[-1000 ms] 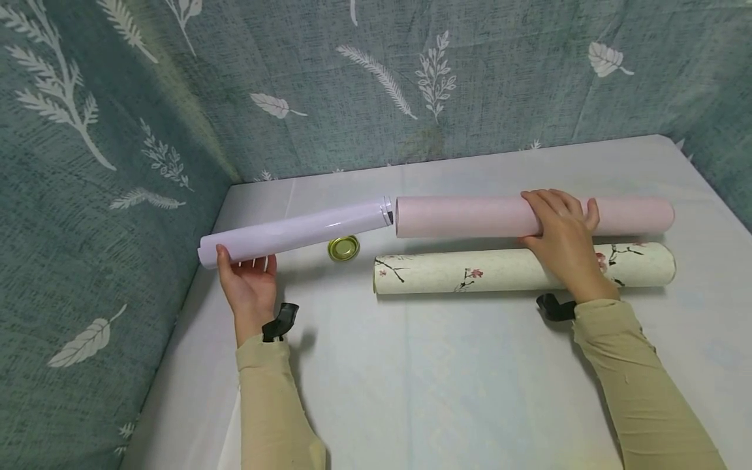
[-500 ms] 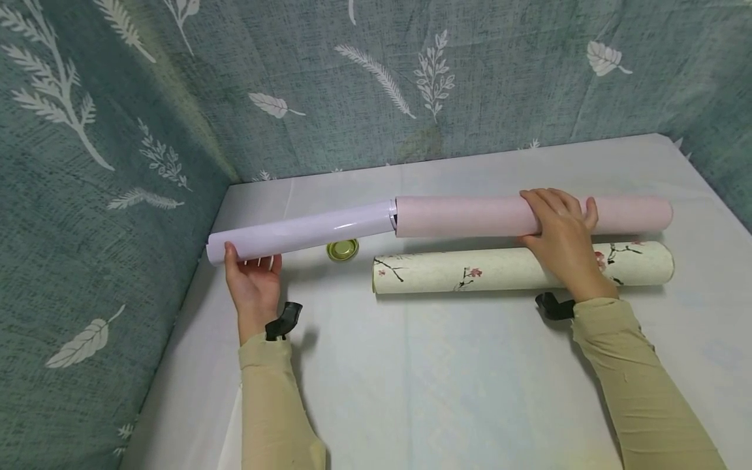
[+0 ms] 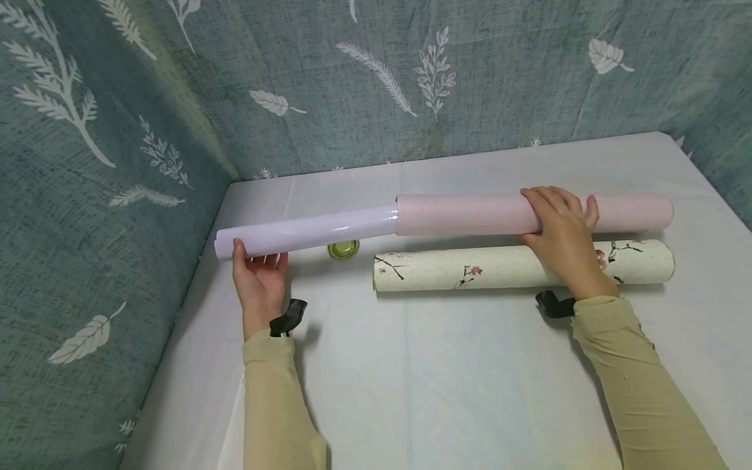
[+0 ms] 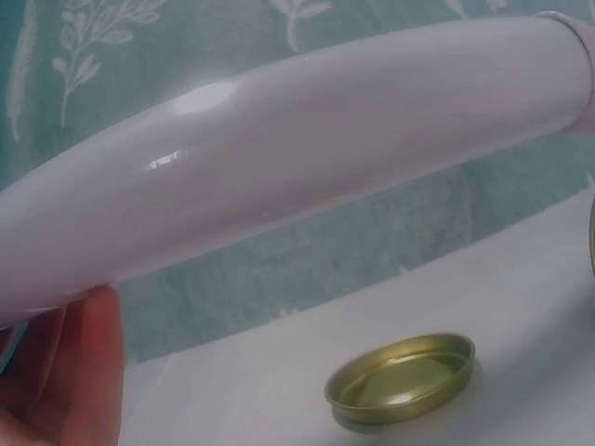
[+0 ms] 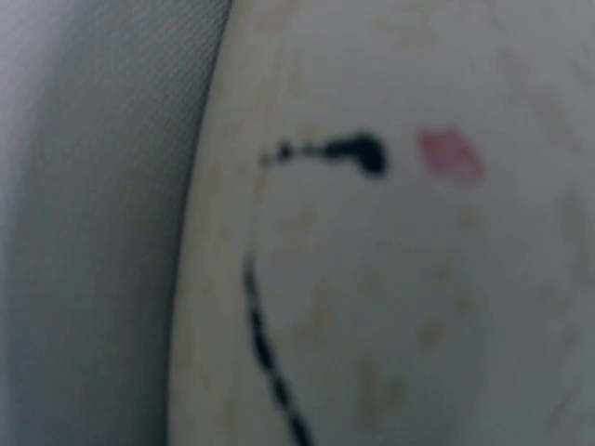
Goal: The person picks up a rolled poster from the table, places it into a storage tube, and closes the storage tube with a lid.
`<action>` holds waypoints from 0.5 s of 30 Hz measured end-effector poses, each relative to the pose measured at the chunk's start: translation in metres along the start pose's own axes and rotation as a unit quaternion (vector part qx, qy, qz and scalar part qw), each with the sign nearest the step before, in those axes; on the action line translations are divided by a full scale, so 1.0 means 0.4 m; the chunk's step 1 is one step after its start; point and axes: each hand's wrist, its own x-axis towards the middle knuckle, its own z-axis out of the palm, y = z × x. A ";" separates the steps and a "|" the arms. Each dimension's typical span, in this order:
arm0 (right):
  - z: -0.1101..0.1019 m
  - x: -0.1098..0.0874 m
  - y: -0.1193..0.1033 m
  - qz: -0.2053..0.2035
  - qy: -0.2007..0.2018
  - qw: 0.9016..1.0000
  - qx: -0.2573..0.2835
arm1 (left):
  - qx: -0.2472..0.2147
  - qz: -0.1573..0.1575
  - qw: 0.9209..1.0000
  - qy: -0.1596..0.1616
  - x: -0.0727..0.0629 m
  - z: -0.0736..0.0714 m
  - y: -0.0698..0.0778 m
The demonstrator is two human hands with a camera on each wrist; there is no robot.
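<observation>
My left hand (image 3: 261, 284) grips a glossy white paper roll (image 3: 311, 230) near its left end, thumb in front and fingers beneath. The roll slants up to the right, its right end inside the mouth of a pink tube (image 3: 458, 214). Across the middle of that tube lies my right hand (image 3: 564, 228), fingers curled over its top and thumb on the near side. A cream tube with painted blossom branches (image 3: 435, 271) lies just in front, partly under the right wrist; its surface (image 5: 372, 279) fills much of the right wrist view.
A round gold lid (image 3: 343, 249) lies on the white-covered table (image 3: 470, 378), below the paper roll; the left wrist view shows the lid (image 4: 400, 381) with its hollow side up. Green leaf-patterned cloth (image 3: 329, 85) stands behind and to the left.
My left hand has moved right, and the white paper roll's right end has passed from just outside the pink tube into its mouth. My right hand stays in place on the tube.
</observation>
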 end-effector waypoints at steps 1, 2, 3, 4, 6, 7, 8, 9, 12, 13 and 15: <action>0.000 0.001 0.000 -0.001 0.001 1.000 0.000 | 0.003 0.000 1.000 -0.002 0.000 0.000 -0.001; 0.000 0.001 0.000 -0.002 0.002 1.000 0.000 | 0.005 0.000 1.000 -0.003 0.001 0.000 -0.001; 0.000 0.001 0.000 -0.003 0.002 1.000 0.001 | 0.010 0.002 1.000 -0.004 0.002 0.001 -0.002; 0.000 0.001 0.000 -0.003 0.003 1.000 0.002 | 0.009 0.001 1.000 -0.005 0.002 0.002 -0.002; 0.000 0.000 0.000 -0.003 0.003 1.000 0.002 | 0.020 0.004 1.000 -0.006 0.002 0.003 -0.005; 0.001 -0.001 0.001 -0.002 0.003 1.000 0.002 | 0.026 0.006 1.000 -0.006 0.002 0.004 -0.006; 0.001 -0.002 0.002 -0.002 0.003 1.000 0.002 | 0.032 0.007 0.999 -0.007 0.002 0.005 -0.007; 0.001 -0.003 0.002 -0.001 0.003 1.000 0.002 | 0.039 0.009 0.999 -0.008 0.002 0.006 -0.009; 0.002 -0.003 0.004 -0.001 0.005 1.000 0.001 | 0.055 0.014 0.998 -0.007 0.000 0.007 -0.013; 0.002 -0.002 0.004 -0.002 0.006 1.000 0.001 | 0.059 0.017 0.998 -0.006 0.000 0.007 -0.014; 0.002 -0.002 0.004 -0.003 0.006 1.000 0.001 | 0.062 0.025 0.998 0.001 -0.002 0.008 -0.015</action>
